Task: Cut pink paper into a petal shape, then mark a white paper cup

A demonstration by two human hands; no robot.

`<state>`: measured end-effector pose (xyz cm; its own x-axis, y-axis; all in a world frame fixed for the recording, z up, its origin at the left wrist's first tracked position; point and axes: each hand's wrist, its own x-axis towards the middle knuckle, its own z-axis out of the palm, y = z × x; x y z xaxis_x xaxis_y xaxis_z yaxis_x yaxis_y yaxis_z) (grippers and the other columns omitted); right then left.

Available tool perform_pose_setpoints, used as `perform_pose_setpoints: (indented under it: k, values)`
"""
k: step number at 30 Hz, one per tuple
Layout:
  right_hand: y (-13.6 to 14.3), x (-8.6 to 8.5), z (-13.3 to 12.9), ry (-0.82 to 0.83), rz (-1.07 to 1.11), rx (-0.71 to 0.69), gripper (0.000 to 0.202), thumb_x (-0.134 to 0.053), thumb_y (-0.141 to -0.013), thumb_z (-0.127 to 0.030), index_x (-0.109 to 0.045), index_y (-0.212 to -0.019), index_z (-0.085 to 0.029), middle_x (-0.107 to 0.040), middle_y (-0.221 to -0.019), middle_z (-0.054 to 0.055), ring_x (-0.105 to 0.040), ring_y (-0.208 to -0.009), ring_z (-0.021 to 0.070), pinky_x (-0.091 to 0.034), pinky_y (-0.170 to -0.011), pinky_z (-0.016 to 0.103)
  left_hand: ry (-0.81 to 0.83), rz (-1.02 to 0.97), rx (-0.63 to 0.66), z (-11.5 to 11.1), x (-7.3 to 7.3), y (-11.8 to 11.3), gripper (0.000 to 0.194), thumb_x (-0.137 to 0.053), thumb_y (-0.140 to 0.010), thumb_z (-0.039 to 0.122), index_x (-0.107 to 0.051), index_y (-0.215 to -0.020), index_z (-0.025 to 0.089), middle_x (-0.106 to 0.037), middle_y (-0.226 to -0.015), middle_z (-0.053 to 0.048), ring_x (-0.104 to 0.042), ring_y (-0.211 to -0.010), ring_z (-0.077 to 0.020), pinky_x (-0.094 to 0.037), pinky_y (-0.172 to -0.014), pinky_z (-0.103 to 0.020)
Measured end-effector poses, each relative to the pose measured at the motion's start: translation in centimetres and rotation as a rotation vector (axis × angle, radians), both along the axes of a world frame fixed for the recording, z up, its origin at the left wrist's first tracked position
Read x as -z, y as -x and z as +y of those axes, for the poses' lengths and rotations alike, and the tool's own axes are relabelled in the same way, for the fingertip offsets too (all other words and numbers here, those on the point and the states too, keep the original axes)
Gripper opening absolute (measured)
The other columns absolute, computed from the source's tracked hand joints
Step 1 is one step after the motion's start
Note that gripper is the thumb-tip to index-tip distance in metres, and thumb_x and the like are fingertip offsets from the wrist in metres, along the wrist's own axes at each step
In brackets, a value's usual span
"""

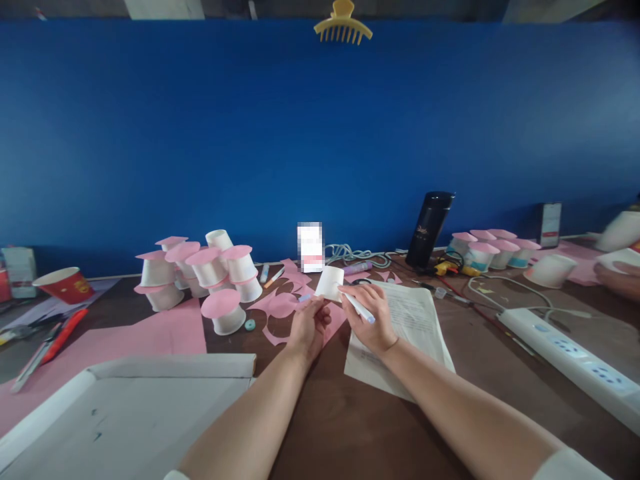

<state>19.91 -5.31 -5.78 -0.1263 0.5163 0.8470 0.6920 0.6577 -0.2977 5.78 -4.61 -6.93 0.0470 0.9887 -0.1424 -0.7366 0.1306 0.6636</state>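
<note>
My left hand (310, 327) is closed on a white paper cup (330, 283), holding it up above the table at its lower edge. In my right hand (371, 317) is a white marker (358, 307), gripped like a pen with its front end at the cup's side. Whether the tip touches the cup I cannot tell. Pink paper scraps (280, 307) lie under and behind my hands. A printed sheet (413, 327) lies beneath my right wrist. To the left stand several white cups (229, 323) topped with pink paper pieces, some stacked.
A white box lid (150, 413) and pink paper sheet (165, 330) lie left, near a red-handled cutter (65, 335) and red cup (65, 283). A phone (311, 247) stands behind. Right are a black bottle (430, 230), power strip (570, 360), more cups (481, 255) and another person's hand (620, 280).
</note>
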Motion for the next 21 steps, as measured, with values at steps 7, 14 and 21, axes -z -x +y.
perform_pose_setpoints:
  k: [7, 14, 21]
  values:
    - [-0.02, 0.31, 0.15, 0.007, -0.022, -0.001, 0.019, -0.054, -0.09, -0.02, -0.064, -0.105, -0.025, -0.072, -0.095, 0.002, -0.064, -0.086, 0.017, -0.04, -0.09, 0.037, -0.01, 0.0, 0.008, -0.07, -0.05, 0.02, 0.016, -0.072, -0.067, 0.016, -0.061, -0.077, 0.01, -0.06, -0.067, -0.001, -0.052, -0.054, -0.0055, -0.039, -0.048, -0.015]
    - [0.08, 0.44, 0.15, 0.001, -0.05, -0.006, 0.02, -0.054, -0.09, -0.019, -0.064, -0.106, -0.025, -0.072, -0.096, 0.002, -0.064, -0.089, 0.0172, -0.039, -0.092, 0.038, -0.006, 0.019, 0.019, -0.04, -0.1, -0.03, 0.014, -0.073, -0.067, 0.016, -0.062, -0.075, 0.01, -0.058, -0.064, 0.0, -0.051, -0.053, -0.0054, -0.038, -0.046, -0.015]
    - [0.16, 0.35, 0.11, 0.016, -0.053, -0.002, 0.02, -0.054, -0.09, -0.019, -0.063, -0.106, -0.026, -0.072, -0.096, 0.001, -0.064, -0.089, 0.0177, -0.039, -0.091, 0.038, -0.007, 0.008, 0.021, 0.02, 0.02, -0.04, 0.012, -0.071, -0.069, 0.015, -0.063, -0.076, 0.01, -0.06, -0.065, -0.001, -0.052, -0.053, -0.0054, -0.039, -0.047, -0.015]
